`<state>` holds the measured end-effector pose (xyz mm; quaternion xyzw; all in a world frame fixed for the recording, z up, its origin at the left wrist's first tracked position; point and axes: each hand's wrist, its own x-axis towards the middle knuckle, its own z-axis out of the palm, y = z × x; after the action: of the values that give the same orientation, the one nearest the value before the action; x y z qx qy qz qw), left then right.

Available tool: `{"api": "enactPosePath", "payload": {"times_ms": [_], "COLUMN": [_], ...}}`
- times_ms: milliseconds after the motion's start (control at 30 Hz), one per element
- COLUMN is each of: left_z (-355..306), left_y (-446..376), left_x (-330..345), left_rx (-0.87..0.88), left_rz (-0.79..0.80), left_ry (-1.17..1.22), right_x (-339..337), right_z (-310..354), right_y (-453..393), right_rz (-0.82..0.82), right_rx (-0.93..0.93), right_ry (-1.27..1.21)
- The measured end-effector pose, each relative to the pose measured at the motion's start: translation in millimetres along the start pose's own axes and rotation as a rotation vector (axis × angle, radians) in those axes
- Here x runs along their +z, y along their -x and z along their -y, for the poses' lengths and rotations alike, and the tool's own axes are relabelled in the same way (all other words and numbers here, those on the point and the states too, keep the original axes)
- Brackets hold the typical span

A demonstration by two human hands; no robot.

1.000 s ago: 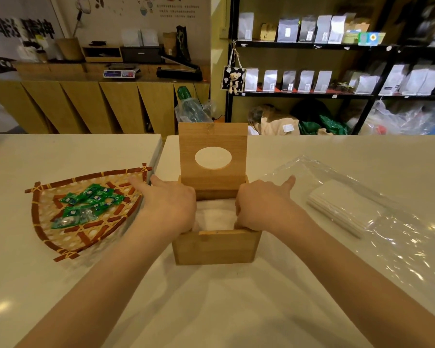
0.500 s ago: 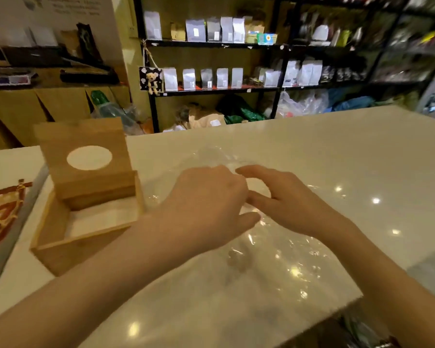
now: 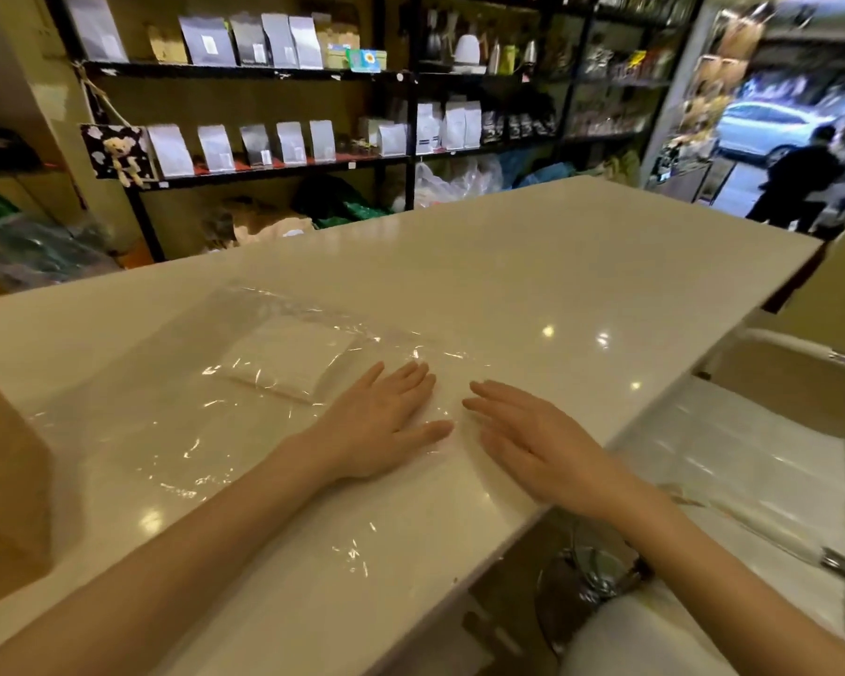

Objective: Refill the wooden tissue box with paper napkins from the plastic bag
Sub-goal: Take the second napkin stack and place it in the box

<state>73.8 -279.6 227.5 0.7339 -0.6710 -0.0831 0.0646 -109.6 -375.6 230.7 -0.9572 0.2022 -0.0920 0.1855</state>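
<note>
A clear plastic bag [image 3: 176, 431] lies flat on the white counter [image 3: 557, 265]. Inside it, toward its far side, rests a white stack of paper napkins [image 3: 289, 363]. My left hand [image 3: 381, 422] lies palm down on the bag just right of the stack, fingers spread and holding nothing. My right hand [image 3: 528, 441] hovers flat beside it near the bag's right end, fingers apart and empty. Only one side of the wooden tissue box [image 3: 6, 475] shows at the left edge of the view; its inside is hidden.
The counter's right edge drops off close to my right hand, with a white chair [image 3: 732, 480] and a chrome stool base [image 3: 591, 573] below. Black shelves of pouches [image 3: 264, 148] stand behind the counter. A person [image 3: 801, 183] stands at the far right doorway.
My view has swung right, so the box slid to the left edge. Both hands left the box, crossed onto the plastic bag, then moved right past the napkin stack.
</note>
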Motion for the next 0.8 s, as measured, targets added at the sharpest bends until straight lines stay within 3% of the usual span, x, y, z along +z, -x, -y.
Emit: {"api": "enactPosePath", "payload": {"times_ms": [300,567,800], "left_z": [17.8,9.6,79.1], "left_y": [-2.2,2.6,18.0], "left_x": [11.6,-21.9,-37.4], "left_rx": [-0.021,-0.021,-0.497], "left_rz": [-0.077,-0.220,-0.320], "left_ry": [0.097,0.271,0.248], "right_x": [12.1,23.8,43.8], "right_z": [-9.2,13.8,41.5], "right_y": [-7.8,-45.3,-111.1], "right_rz": [0.105,0.114,0.115], "right_rx": [-0.081,-0.268,-0.358], "right_ry": [0.106,-0.011,0.073]}}
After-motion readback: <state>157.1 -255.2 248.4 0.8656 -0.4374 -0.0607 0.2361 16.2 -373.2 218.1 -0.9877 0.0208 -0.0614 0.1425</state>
